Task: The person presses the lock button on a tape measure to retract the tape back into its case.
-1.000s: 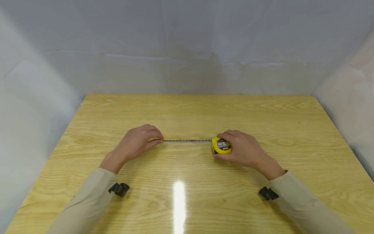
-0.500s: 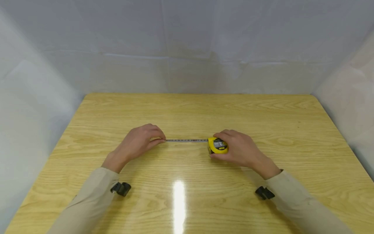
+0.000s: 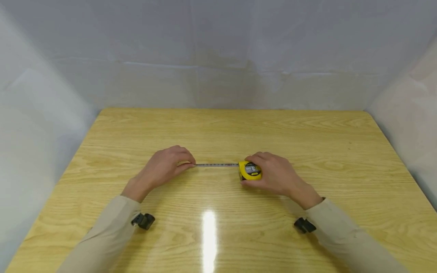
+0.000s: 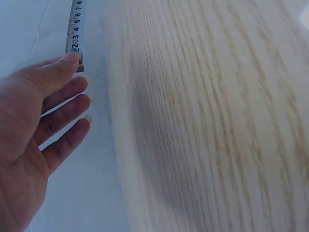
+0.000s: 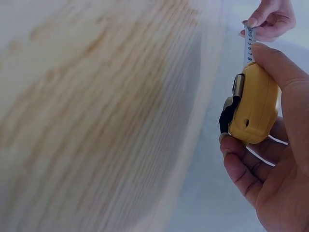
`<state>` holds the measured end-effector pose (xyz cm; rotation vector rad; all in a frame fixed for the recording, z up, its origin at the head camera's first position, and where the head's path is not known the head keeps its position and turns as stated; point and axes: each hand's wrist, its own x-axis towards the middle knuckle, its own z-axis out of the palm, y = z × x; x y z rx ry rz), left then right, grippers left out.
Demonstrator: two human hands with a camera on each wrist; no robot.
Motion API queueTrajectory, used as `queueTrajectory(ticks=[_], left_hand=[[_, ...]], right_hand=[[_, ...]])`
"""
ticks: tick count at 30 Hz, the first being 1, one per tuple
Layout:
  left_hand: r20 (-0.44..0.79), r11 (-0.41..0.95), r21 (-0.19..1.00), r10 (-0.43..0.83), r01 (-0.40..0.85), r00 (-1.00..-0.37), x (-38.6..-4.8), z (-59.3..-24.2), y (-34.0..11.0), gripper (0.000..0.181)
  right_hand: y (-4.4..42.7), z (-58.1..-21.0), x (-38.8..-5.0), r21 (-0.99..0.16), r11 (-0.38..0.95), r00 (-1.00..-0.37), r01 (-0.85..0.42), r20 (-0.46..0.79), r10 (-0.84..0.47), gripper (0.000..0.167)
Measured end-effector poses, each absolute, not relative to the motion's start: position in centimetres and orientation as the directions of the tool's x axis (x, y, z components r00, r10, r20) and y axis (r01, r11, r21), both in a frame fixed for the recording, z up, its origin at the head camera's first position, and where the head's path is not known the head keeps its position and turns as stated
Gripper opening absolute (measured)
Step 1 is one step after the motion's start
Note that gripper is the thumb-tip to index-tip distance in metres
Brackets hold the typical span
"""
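My right hand (image 3: 278, 174) grips the yellow and black case of a tape measure (image 3: 250, 170), thumb on one side and fingers on the other. A short length of printed metal blade (image 3: 216, 165) runs straight left from the case to my left hand (image 3: 165, 167). In the left wrist view the thumb and a finger pinch the blade's end (image 4: 77, 58), near the low numbers, while the other fingers lie apart from it. The right wrist view shows the yellow case (image 5: 256, 104) edge-on, with the pinching left hand beyond it. Both hands appear raised above the table.
A wood-grain table (image 3: 218, 129) spreads beneath both hands, with a bright light reflection near its front. Pale sheeting (image 3: 218, 57) stands behind the table and along both sides. A small black camera (image 3: 143, 221) sits at each sleeve.
The tape measure case in my right hand has moved left, and my left hand has shifted slightly right. The visible stretch of blade between them has grown shorter.
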<state>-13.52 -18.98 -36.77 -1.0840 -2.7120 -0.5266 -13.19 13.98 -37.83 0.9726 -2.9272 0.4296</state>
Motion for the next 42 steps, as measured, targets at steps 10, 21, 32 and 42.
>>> queueTrajectory(ticks=[10,21,32,42], left_hand=[[0.281,0.676,0.25,0.635,0.693,-0.72,-13.6,-36.7,-18.7,0.006],[0.292,0.662,0.255,0.642,0.705,-0.708,-13.6,-37.0,-18.5,0.006],[0.315,0.626,0.258,0.666,0.736,-0.676,-13.9,-37.0,-17.4,0.004],[0.333,0.599,0.255,0.682,0.759,-0.651,-14.2,-37.0,-15.8,0.003]], right_hand=[[13.4,-38.1,-13.1,-0.255,0.764,-0.803,-0.592,0.107,-0.586,0.068],[13.4,-38.1,-13.1,-0.263,0.774,-0.814,-0.575,0.09,-0.574,0.069],[13.1,-38.2,-13.0,-0.27,0.768,-0.81,-0.58,0.096,-0.578,0.069],[12.7,-38.2,-13.0,-0.272,0.765,-0.808,-0.584,0.101,-0.581,0.07]])
